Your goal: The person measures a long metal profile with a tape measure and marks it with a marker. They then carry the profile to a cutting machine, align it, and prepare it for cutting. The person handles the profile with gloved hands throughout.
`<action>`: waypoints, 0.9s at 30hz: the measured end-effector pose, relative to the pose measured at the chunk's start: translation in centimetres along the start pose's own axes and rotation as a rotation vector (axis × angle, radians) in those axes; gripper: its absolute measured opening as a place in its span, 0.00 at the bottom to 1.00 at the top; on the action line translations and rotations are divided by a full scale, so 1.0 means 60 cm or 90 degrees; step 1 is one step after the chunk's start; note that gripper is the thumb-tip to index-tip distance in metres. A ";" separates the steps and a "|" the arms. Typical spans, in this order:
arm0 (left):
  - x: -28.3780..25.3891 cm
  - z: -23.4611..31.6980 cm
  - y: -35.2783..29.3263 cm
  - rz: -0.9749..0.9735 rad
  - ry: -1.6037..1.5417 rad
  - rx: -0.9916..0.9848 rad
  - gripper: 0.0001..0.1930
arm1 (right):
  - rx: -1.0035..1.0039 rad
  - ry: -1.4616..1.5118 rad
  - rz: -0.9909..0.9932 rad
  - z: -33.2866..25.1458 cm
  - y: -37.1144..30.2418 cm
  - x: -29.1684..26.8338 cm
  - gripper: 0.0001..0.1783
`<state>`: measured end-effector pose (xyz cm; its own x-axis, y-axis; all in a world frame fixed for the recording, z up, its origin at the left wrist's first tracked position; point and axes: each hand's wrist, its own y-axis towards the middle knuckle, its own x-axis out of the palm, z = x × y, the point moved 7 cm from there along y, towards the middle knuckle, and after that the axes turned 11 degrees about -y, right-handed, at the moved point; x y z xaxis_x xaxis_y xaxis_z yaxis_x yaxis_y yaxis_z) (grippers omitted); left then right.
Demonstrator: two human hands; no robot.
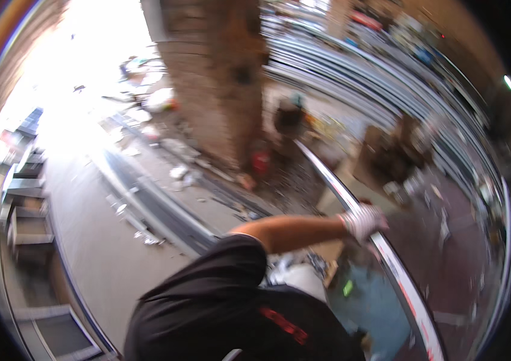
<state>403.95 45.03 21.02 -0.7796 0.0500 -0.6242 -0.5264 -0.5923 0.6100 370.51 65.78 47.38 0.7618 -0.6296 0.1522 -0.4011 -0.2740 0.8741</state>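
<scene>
My left arm, in a black short sleeve, reaches across to the right. My left hand [365, 221], in a white glove, is closed around a long straight strip [395, 260] that looks like a metal or plastic profile. The strip has a white face with red marks and a dark edge. It slants from the middle of the view down to the lower right border, passing above a blue-green surface [375, 316] with a small bright green object [348, 289] on it. My right hand is out of the picture. Motion blurs much of the scene.
A brick pillar [210, 78] stands ahead. Long profiles [351, 69] are stacked at the far right, near brown cardboard-like bundles [390, 153]. Dark strips [156, 201] and scraps lie along the floor [96, 216] at left. Framed panels [60, 331] line the left side.
</scene>
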 end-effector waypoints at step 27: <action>-0.239 -0.864 0.055 -0.645 0.154 -0.106 0.28 | 0.225 -0.343 0.386 -0.080 -0.077 -0.176 0.43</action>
<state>431.00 0.70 6.68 0.0973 0.4321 -0.8966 -0.8266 -0.4667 -0.3146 366.79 77.19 43.94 0.0600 -0.9720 0.2272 -0.8599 0.0653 0.5063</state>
